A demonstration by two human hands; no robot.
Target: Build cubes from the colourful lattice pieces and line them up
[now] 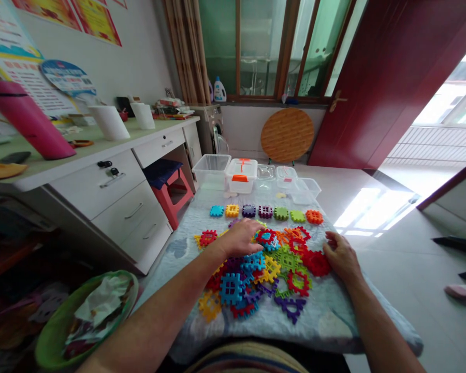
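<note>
A pile of colourful plastic building pieces lies on a cloth-covered table (166, 280). My left hand (243, 238) is over the back left of the pile, thumb and fingers apart, beside a red and blue piece (267, 239). Along the pile's right edge, my right hand (339, 252) rests by a red piece (316, 262), its fingers slightly curled and apart. Behind the pile stands a row of several small blocks, from a light blue one (216, 211) at the left to an orange one (314, 216) at the right. A purple triangle (291, 307) lies nearest me.
Clear plastic boxes, one an open bin (212, 171), and a lidded box with orange latches (242, 176) stand at the table's far end. A desk (147, 140) and a red stool (173, 197) are at the left. A green basket (48, 336) sits at the lower left.
</note>
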